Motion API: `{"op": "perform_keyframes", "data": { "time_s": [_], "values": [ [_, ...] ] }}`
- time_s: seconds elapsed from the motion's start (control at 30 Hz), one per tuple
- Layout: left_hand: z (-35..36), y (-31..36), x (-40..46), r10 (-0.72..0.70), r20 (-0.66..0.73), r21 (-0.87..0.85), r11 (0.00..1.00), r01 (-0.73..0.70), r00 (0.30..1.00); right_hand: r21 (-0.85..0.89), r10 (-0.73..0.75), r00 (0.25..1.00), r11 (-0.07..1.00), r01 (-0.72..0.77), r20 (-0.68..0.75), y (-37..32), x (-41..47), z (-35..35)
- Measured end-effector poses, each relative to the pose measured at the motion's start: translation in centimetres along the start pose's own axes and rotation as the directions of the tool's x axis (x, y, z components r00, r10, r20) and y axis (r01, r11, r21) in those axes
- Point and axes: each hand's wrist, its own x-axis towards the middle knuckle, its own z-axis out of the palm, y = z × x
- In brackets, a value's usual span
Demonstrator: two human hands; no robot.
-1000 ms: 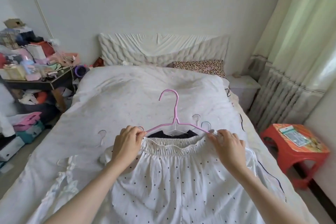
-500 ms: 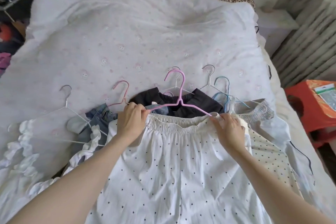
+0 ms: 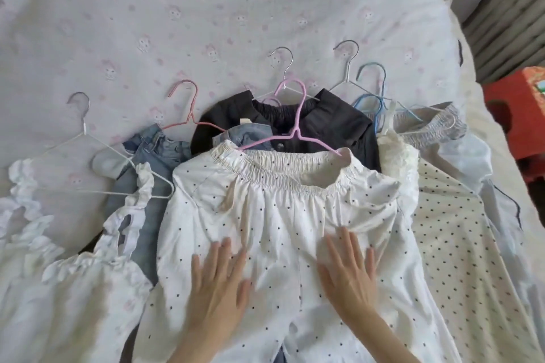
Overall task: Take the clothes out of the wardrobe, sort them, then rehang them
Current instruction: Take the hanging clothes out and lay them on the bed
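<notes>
Your left hand [image 3: 216, 280] and right hand [image 3: 348, 271] lay flat on the white dotted cotton garment with the elastic gathered band [image 3: 283, 215], fingers straight, grasping nothing. The garment lay on top of the pile on the white printed bedspread [image 3: 206, 9], its band threaded on the thin lilac wire hanger [image 3: 296, 124]. It judged as light, soft and limp, so it would have sagged and slid off the hanger arms if you lifted by the cloth. The sound hold was the hanger at its hook or neck, well beyond your fingertips. The band lay between your hands and the hook. A black garment [image 3: 333, 124] and blue denim [image 3: 156, 150] lay partly beneath it and could have snagged.
</notes>
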Motion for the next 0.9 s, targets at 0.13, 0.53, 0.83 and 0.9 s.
{"op": "perform_keyframes", "data": {
  "time_s": [0.13,0.53,0.83,0.9],
  "values": [
    [0.8,1.5,-4.7,-0.019,0.063,-0.055,0.998,0.022,0.998,-0.031,-0.004,0.996,0.999,0.007,0.092,-0.7,-4.1,0.5],
    [-6.0,5.1,-12.0,0.166,0.103,-0.131,0.98,-0.152,0.981,0.035,0.201,0.976,0.978,-0.204,0.089,-3.4,-17.9,-6.9],
    [-10.6,11.4,-18.3,0.59,-0.049,-0.122,0.797,-0.591,0.806,0.105,0.539,0.836,0.842,-0.529,-0.102,-2.0,-33.5,-12.1],
    [-10.8,13.4,-20.2,0.662,-0.046,-0.097,0.743,-0.662,0.749,0.141,0.632,0.767,0.774,-0.618,-0.112,-1.6,-37.9,-12.4]
  ]
}}
